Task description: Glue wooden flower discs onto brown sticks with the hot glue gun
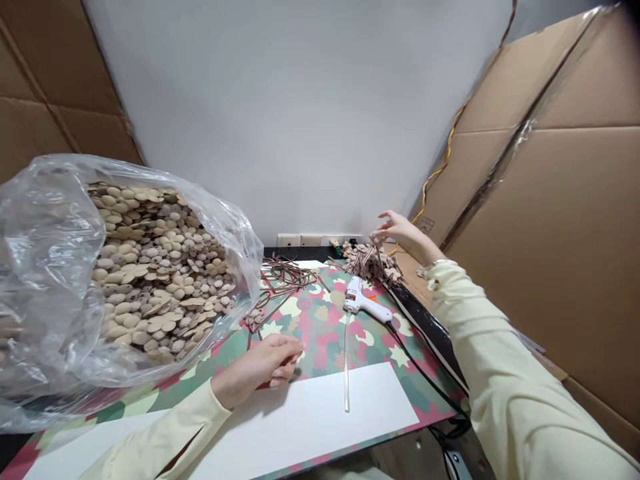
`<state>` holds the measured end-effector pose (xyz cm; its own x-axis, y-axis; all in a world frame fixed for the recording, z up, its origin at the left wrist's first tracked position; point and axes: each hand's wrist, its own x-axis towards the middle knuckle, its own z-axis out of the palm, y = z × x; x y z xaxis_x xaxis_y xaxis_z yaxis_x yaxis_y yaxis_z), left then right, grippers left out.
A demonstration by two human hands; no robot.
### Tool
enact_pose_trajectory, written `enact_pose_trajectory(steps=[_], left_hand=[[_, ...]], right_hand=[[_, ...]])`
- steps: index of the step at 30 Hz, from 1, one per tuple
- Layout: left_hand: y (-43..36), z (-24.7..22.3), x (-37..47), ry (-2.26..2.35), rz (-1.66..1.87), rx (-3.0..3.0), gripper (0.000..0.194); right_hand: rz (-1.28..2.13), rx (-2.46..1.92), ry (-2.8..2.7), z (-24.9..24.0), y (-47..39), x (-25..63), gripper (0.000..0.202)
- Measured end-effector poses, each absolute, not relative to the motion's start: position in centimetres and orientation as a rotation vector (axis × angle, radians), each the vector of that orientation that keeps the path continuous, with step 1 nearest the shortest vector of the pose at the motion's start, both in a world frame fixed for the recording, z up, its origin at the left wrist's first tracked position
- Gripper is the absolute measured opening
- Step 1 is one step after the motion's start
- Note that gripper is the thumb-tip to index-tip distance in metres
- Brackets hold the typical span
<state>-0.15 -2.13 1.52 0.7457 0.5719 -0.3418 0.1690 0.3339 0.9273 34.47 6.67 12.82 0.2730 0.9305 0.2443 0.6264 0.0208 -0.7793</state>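
Observation:
My left hand (267, 363) rests near the front of the patterned tabletop, over the edge of a white board (300, 420). Its fingers are curled together, and what they hold, if anything, is hidden; a bit of brown strip shows beneath. Farther off at the right, my right hand (400, 232) hangs over a pile of small flowers with brown stems (370, 263). Thumb and fingertips appear to pinch one stemmed flower (376, 239) above the pile. Between the hands lies a white glue gun (367, 307), a clear glue stick (347, 367) jutting from it toward me.
A clear plastic bag (50, 220) full of beige and grey-brown petal shapes (165, 267) stands at left. Loose brown strips (287, 277) lie at the back. The glue gun's black cord (425, 373) runs off the right edge. Cardboard (565, 200) walls the right side; sockets (311, 241) line the wall.

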Motion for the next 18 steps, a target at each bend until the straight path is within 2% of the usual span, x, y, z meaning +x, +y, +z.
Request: enact_pose_trajectory(steps=[5, 8, 10, 13, 18], left_hand=[[-1.8, 1.4, -0.4, 0.725, 0.362, 1.312, 0.048], [-1.3, 1.1, -0.4, 0.747, 0.423, 1.319, 0.045], [-1.0, 1.0, -0.4, 0.724, 0.482, 1.345, 0.042], [-0.8, 1.5, -0.6, 0.698, 0.597, 1.409, 0.034], [-1.9, 3.4, -1.0, 0.672, 0.687, 1.640, 0.028]], right_hand=[[0.307, -1.731, -1.324, 11.6, 8.7, 35.0, 0.027], [0.364, -1.647, -1.378, 10.7, 6.2, 32.3, 0.025], [0.522, -1.552, -1.480, 9.6, 3.4, 29.4, 0.026], [1.065, -1.251, -1.574, 7.6, -1.1, 24.5, 0.020], [1.351, -1.070, -1.577, 4.9, -4.6, 19.6, 0.018]])
